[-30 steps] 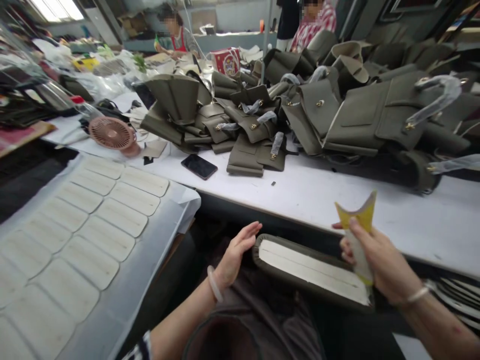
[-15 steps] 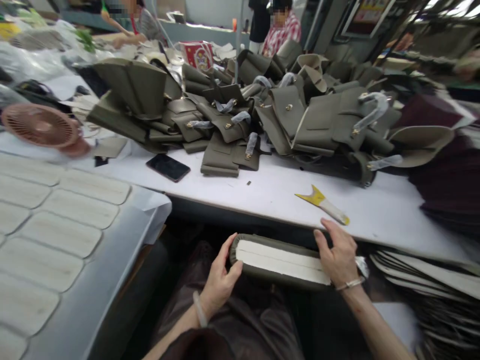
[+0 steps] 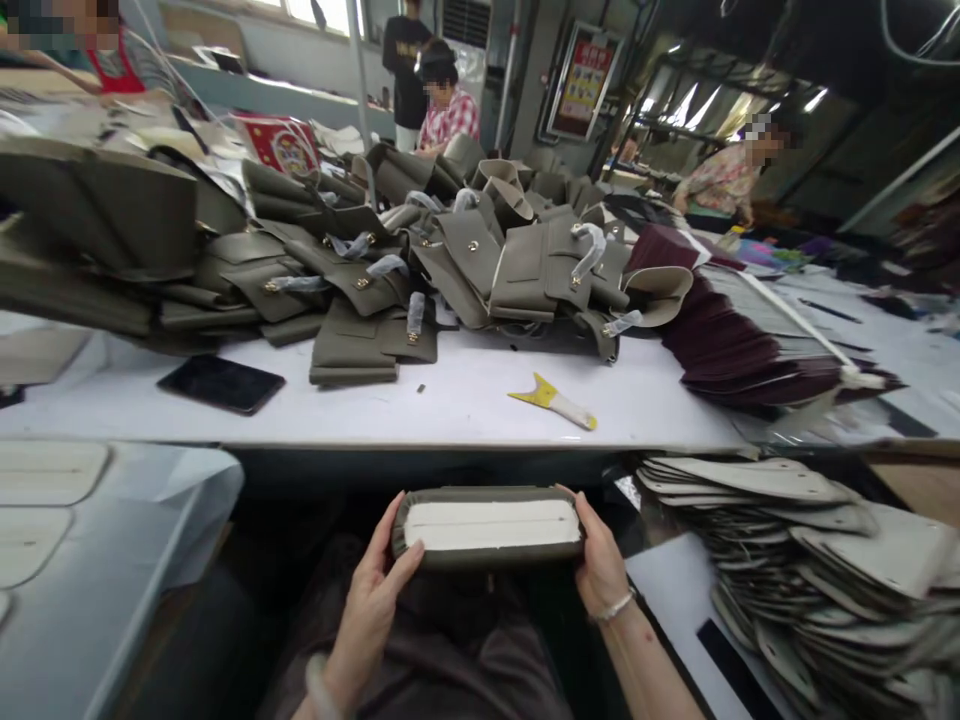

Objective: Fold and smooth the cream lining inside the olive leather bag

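Note:
Between my hands, above my lap, is a dark olive bag body (image 3: 495, 555) with an oblong white bottom panel (image 3: 487, 525) facing up. Gathered edges of the olive material wrap around the panel. My left hand (image 3: 382, 570) grips the left end, thumb on the near rim and fingers behind. My right hand (image 3: 600, 555) holds the right end, with its fingers partly hidden behind the bag. On the white table beyond lies a yellow-and-white forked tool (image 3: 553, 402), which neither hand touches.
A heap of olive bag pieces (image 3: 360, 250) covers the table's far side. A phone (image 3: 221, 384) lies left. Maroon pieces (image 3: 720, 330) are stacked at right, above a pile of pale panels (image 3: 825, 560). Pale panels (image 3: 45, 475) also lie on the left surface. Several people work beyond.
My right hand has closed around the right end of the bag body, where it was looser before. The bag is now more level, and my view has turned right.

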`<state>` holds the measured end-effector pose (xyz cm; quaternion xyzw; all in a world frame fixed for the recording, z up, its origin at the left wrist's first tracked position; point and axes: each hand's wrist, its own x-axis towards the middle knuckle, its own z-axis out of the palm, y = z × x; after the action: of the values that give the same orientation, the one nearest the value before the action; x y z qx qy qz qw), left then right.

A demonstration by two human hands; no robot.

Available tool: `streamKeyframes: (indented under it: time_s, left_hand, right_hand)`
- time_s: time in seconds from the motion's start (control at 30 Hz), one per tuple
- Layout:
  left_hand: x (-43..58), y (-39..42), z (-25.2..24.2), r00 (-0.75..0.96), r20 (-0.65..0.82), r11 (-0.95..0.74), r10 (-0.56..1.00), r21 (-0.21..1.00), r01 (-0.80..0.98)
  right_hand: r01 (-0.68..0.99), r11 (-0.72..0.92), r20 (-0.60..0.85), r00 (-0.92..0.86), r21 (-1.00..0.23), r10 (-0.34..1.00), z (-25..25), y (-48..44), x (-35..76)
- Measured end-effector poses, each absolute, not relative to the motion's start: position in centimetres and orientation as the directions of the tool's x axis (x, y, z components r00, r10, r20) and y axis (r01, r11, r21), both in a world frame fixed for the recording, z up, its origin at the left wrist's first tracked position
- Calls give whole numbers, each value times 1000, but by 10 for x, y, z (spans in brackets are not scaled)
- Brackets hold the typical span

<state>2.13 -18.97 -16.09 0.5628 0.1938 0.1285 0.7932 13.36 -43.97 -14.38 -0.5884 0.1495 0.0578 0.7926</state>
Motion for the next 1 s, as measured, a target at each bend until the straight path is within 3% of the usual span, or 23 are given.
streamKeyframes:
  time_s: [0.1, 0.37, 0.53, 0.73, 0.9, 1.0]
  left_hand:
    - [19, -184, -163, 907, -163, 380, 389, 925, 3]
    - [25, -188, -167, 870, 38, 115, 492, 988, -108]
    - [28, -190, -161, 879, -116, 305, 463, 952, -35]
    - [35, -197, -158, 830, -93, 338, 550, 934, -120]
    - [37, -197, -143, 882, -232, 514, 411, 858, -13]
    - [34, -201, -136, 847, -283, 451, 451, 891, 57]
  right_hand:
    - [-327, 261, -351, 935, -908, -50, -141, -435, 139]
    - [-233, 213, -258, 961, -949, -97, -151, -432, 145]
    - [-236, 218, -253, 966, -947, -56, -153, -436, 144]
    - [-180, 234, -199, 978, -956, -63, -154, -436, 142]
    - [-191, 197, -201, 979, -962, -33, -152, -445, 143]
    - [-153, 137, -161, 986, -979, -49, -150, -450, 138]
